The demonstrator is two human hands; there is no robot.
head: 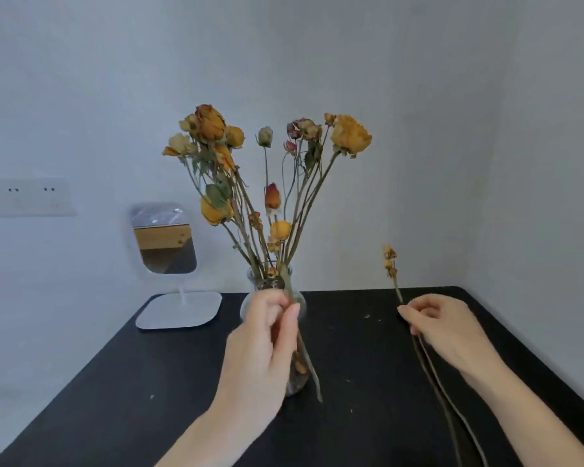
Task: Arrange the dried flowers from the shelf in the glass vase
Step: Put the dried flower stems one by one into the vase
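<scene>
A clear glass vase (267, 284) stands on the black table (358, 358), holding several dried orange and yellow roses (213, 124) that fan out above it. My left hand (267, 342) is in front of the vase and pinches one long stem (309, 369) that runs down outside the glass. To the right, my right hand (442, 323) pinches two thin stems (432, 372). One of them ends in a small dried yellow sprig (389, 261) above my fingers. The lower vase is partly hidden by my left hand.
A small white-framed mirror (164, 242) on a flat white base (179, 310) stands at the table's back left. A wall socket plate (26, 197) is on the left wall. Walls close off the back and right. Tiny flower crumbs lie on the table.
</scene>
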